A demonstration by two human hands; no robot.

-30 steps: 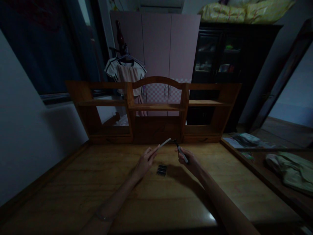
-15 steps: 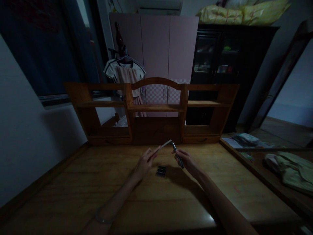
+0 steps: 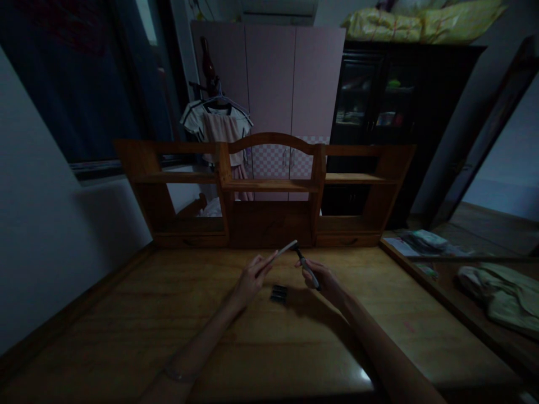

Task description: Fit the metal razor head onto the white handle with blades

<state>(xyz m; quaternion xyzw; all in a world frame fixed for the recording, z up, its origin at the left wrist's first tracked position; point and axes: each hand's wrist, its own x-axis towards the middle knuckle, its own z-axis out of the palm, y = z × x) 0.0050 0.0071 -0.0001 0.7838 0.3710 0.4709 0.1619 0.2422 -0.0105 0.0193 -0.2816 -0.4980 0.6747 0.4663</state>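
Note:
My left hand [image 3: 249, 280] is closed around a thin, pale stick [image 3: 287, 247], which points up and to the right; its exact kind is too dim to make out. In my right hand [image 3: 323, 276] is what looks like a razor [image 3: 310, 272], with a grey and black handle and a dark, narrow neck. Its head end meets the tip of the stick, or lies just beside it. Below and between my hands, a small pack of dark pieces in a row, like blade cartridges [image 3: 278, 293], lies on the wooden table [image 3: 177, 331].
A wooden shelf unit [image 3: 269, 185] stands along the table's far edge, with small drawers at its base. To the right, beyond a raised wooden edge [image 3: 438, 297], lie a pale green cloth bag [image 3: 501, 294] and some plastic-wrapped things [image 3: 427, 240].
The razor in my right hand has turned, so its head now meets the stick's tip, where a small gap showed before. My left hand has hardly moved.

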